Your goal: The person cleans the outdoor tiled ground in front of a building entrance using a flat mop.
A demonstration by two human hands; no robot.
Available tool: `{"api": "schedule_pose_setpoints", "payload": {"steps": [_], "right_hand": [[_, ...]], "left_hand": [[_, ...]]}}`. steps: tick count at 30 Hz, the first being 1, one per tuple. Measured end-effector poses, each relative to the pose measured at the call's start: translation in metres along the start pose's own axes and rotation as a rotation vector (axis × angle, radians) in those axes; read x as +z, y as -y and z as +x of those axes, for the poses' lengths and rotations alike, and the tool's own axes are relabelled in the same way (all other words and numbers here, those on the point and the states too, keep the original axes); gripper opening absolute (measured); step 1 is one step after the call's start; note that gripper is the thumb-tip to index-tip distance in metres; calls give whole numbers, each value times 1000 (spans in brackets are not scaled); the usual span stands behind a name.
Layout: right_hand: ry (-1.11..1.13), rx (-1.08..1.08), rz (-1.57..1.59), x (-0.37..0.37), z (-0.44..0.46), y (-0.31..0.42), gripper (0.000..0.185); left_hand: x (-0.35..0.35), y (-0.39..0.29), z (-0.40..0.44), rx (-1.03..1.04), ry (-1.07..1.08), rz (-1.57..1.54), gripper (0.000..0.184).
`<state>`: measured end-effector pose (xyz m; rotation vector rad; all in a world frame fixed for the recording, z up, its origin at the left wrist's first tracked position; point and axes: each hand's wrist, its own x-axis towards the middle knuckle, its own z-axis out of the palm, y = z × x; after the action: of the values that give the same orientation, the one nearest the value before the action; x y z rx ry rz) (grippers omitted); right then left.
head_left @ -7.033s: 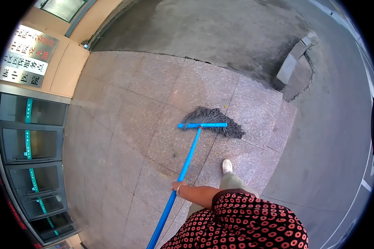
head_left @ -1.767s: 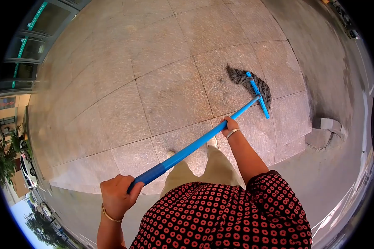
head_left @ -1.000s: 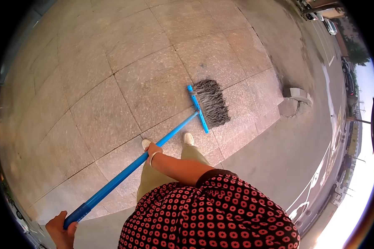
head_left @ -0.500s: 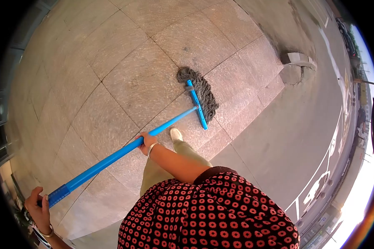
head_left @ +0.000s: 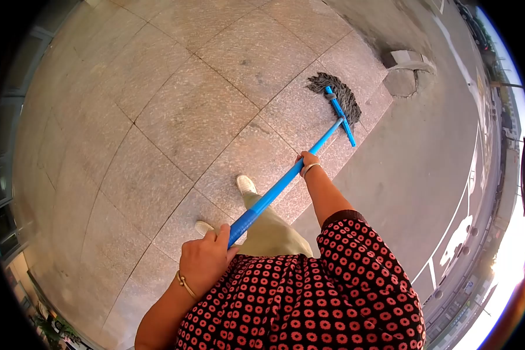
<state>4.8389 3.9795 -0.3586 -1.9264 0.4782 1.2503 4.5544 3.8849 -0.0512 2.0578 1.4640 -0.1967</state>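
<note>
A mop [head_left: 280, 188] with a blue handle slants from near my body up to the right. Its grey string head [head_left: 347, 99] lies flat on the tiles close to the pavement edge, under a blue crossbar [head_left: 339, 114]. Wrapped round the shaft about midway is my right hand [head_left: 308, 163], with a bracelet at the wrist. My left hand [head_left: 207, 256] grips the dark blue end of the handle close to my waist; its palm side is hidden. Both of my pale shoes [head_left: 245, 184] stand on the tiles below the handle.
Speckled stone tiles [head_left: 157, 140] spread ahead and to the left. Beyond their right edge runs a grey paved roadway [head_left: 408, 157], with a broken concrete block [head_left: 410, 61] by the corner. Windowed doors line the far left, and a plant [head_left: 55, 329] stands at lower left.
The mop head has slid right and away from me, toward the pavement edge. My right hand has moved out with it, and my left hand has come in from the far left toward my waist.
</note>
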Motion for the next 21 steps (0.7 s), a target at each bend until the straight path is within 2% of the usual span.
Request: {"api": "schedule_pose_setpoints", "payload": {"steps": [3,7,9,11,13,15,16,18,19,20,21], "right_hand": [[135,88,31,-5,-11,-19,13],[303,143,100,19,-70,-72,20],[223,146,-29,31,-114,-111,18],[128,214,23,44,-136,-167,16],[178,204,-245,49,-159,-230,13],[101,262,-184,60,-185,-306,10],[-1,257,-144,66,-236,-331,9],[75,292,-293,63,-283,-401,12],[149,356,-472,57,-299,-435,11],[196,393,-564,53,-326,-463,10],[123,433,-577,50,-363,-483,10]], "left_hand": [[-12,13,-27,-13,-8,13,34],[-24,50,-97,-116,-5,78,33],[-21,79,-143,-166,-76,85,31],[-17,109,-196,-224,-137,49,31],[-13,135,-255,-311,-195,55,31],[-10,160,-319,-422,-217,74,32],[-9,169,-353,-495,-232,58,33],[-5,174,-420,-684,-302,17,33],[-5,169,-451,-795,-350,-7,32],[-11,159,-478,-862,-282,-7,32],[-18,146,-504,-927,-212,-6,32]]}}
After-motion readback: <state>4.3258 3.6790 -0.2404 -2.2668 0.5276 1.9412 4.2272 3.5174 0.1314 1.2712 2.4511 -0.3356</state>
